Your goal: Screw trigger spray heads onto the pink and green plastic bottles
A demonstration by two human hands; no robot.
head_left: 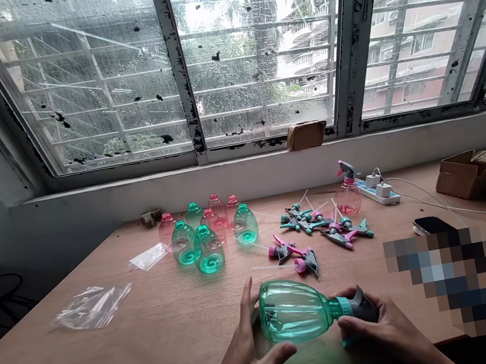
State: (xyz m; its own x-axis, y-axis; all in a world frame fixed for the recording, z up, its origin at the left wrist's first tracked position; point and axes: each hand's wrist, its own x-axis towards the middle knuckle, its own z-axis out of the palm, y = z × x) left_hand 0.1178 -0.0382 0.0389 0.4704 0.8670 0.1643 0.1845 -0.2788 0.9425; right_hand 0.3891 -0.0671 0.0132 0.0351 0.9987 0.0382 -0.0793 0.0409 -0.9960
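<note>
A green transparent spray bottle (296, 309) lies nearly level above the table's front edge, its base toward my left hand and a grey trigger head (361, 305) with a teal collar on its neck. My right hand (383, 323) is closed around that trigger head. Around the bottle's base, my left hand (251, 347) has its thumb and forefinger spread; its other fingers are partly hidden, and whether they touch the bottle I cannot tell. Beyond the bottle lie loose pink-and-grey trigger heads (307, 263) and a pile of teal and pink ones (301, 219).
Several headless green bottles (210, 253) and pink bottles (167, 230) stand at centre-left. Plastic bags (93, 307) lie left. A pink spray bottle (348, 196) with its head on stands near a power strip (379, 191). A cardboard box (463, 180) and phone (436, 225) are right.
</note>
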